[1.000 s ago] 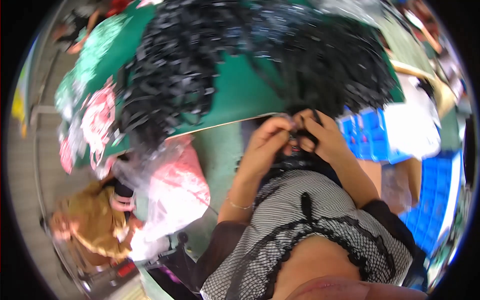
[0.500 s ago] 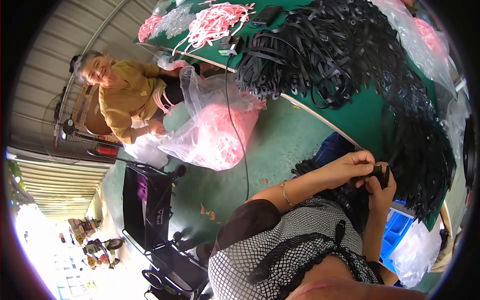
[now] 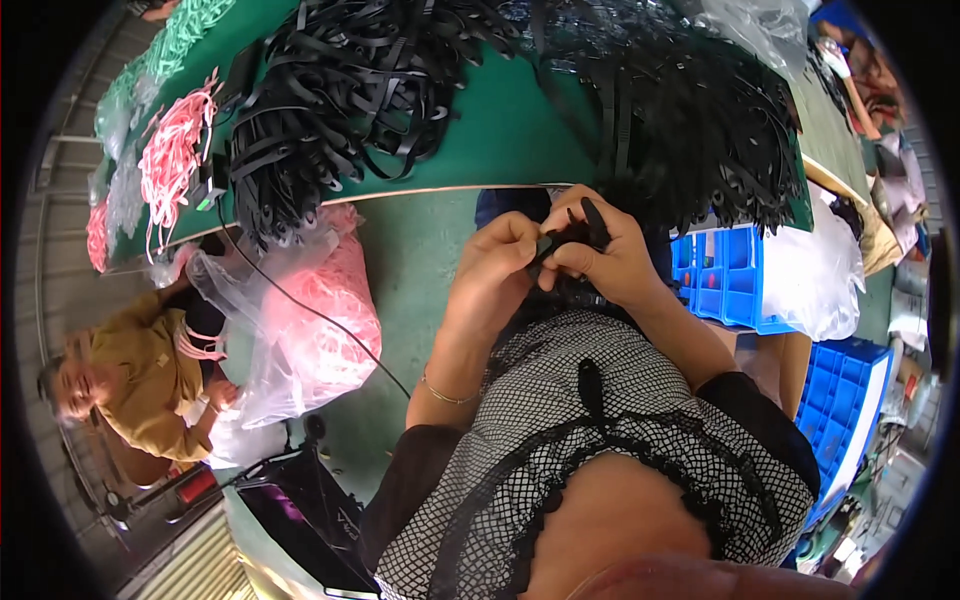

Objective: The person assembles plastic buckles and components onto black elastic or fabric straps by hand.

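A: Item in hand, and location?
B: Narrow black strap (image 3: 595,222), held between both hands, in front of the torso and near the front edge of the green-topped table (image 3: 505,135). Bent over, with a dark loop standing up past the right-hand knuckles. Finer fittings too small to tell.

A: Condition of the left hand?
B: Left hand (image 3: 490,262): pinching the strap between thumb and forefinger, close to the opposite hand. Other fingers curled inward, partly hidden.

A: And the right?
B: Right hand (image 3: 610,255): bent around the strap, with thumb pressed against it from the near side. Cannot tell the exact placing of the hidden fingertips.

A: Stock on the tabletop?
B: Large heap of black straps (image 3: 360,85) left of centre, and a second dark heap (image 3: 700,120) to the right, beyond the right hand. Bundle of pink straps (image 3: 178,155) toward the left end.

A: Surroundings?
B: Clear plastic bag (image 3: 325,315) of pink material on the floor, left of the person, with a dark cable (image 3: 310,312) crossing in front. To the right, blue plastic crate (image 3: 735,270) beside a whitish plastic bag (image 3: 815,265). Far left, seated co-worker (image 3: 150,375) in a mustard shirt.
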The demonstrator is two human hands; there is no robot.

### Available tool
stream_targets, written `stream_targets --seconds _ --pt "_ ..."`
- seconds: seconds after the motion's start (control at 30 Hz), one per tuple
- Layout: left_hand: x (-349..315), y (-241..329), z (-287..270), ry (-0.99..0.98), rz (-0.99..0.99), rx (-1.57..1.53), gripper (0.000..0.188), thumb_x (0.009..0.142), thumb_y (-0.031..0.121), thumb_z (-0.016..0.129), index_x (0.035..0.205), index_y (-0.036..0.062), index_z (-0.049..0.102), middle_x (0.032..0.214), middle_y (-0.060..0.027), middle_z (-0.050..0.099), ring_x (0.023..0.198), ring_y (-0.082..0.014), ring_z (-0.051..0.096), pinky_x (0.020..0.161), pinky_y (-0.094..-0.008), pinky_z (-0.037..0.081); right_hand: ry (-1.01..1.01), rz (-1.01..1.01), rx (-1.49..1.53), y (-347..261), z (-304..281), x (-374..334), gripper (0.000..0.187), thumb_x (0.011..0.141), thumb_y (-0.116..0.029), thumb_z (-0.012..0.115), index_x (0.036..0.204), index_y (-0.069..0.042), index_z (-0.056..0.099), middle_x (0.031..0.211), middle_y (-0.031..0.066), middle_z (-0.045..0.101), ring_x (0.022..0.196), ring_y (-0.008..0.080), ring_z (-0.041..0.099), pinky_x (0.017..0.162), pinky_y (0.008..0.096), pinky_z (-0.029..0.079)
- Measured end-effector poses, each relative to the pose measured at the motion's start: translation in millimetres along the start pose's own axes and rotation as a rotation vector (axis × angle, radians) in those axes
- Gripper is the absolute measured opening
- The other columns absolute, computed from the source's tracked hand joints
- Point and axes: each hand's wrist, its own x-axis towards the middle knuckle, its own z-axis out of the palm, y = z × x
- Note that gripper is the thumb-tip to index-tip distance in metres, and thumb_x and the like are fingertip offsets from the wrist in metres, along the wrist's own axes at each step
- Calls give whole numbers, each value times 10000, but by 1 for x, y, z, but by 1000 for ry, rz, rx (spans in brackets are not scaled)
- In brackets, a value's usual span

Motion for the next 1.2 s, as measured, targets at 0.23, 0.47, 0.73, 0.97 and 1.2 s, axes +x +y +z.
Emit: stream_targets --seconds 0.23,0.47,0.73,0.97,1.2 --pt "3 -5 8 30 -40 46 130 797 130 545 761 36 462 764 -80 554 641 -160 523 603 -262 423 -2 -49 -7 -6 -8 -3 184 763 -52 645 885 45 548 899 54 467 632 95 547 498 167 404" --pt "-1 3 5 123 -16 177 102 829 96 568 853 55 477 768 -43 550 677 -103 514 604 -219 425 -25 -311 -571 -6 -6 8 258 678 -110 698 887 -7 586 871 98 533 839 223 543 752 305 426" --pt "5 -18 -17 9 56 121 180 801 55 612 923 73 481 781 -7 563 664 -70 547 568 -182 446 45 -422 -814 -10 -2 -3 171 728 -28 616 895 -5 584 861 107 525 802 228 536 727 290 424" --pt "-6 -4 -2 36 129 439 174 756 -6 648 855 28 509 775 -13 571 698 -80 562 612 -199 455 61 93 -459 -8 -14 -11 154 866 -127 536 759 -16 535 613 -34 444 526 33 376 477 189 284" --pt "-6 -4 -3 -35 301 639 144 702 42 690 746 16 556 693 -20 575 600 -69 517 534 -209 427 -95 189 -447 -10 -18 -7 225 851 -141 554 662 -26 511 522 -41 427 443 30 363 419 185 260"
